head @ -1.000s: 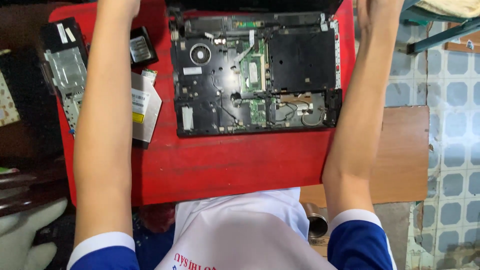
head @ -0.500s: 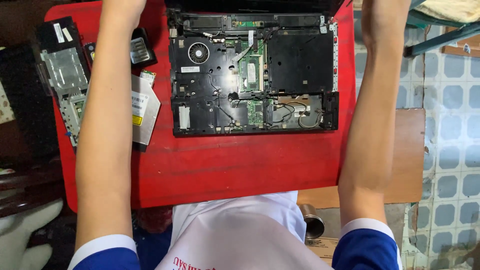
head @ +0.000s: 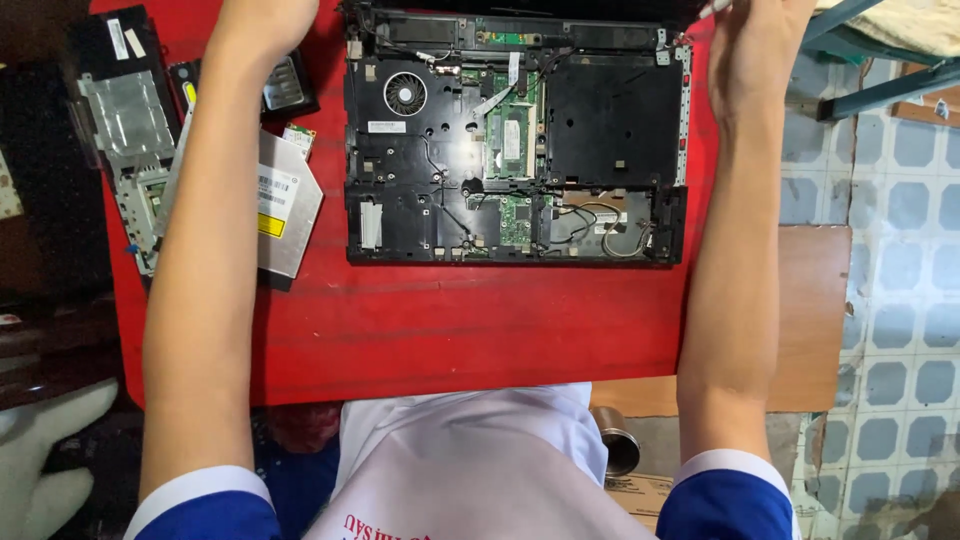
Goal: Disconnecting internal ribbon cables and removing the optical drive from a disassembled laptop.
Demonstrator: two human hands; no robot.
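An opened black laptop base [head: 515, 140] lies on a red table [head: 480, 320], showing its fan, green boards and loose wires. My left hand [head: 262, 22] is at the laptop's far left corner, above a small black part [head: 288, 88]; its fingers are cut off by the frame's top edge. My right hand [head: 758, 45] hovers at the far right corner of the laptop. A thin white tool [head: 715, 9] sticks out of it toward the hinge area.
A silver optical drive [head: 285, 205] lies left of the laptop, partly under my left forearm. Further left are a black cover with a metal plate [head: 125, 110] and a black keyboard [head: 45, 190]. A wooden board [head: 815, 310] and tiled floor are to the right.
The view has dropped a little, so both hands show more at the top edge. They stay at the laptop's far corners; nothing on the table has moved.
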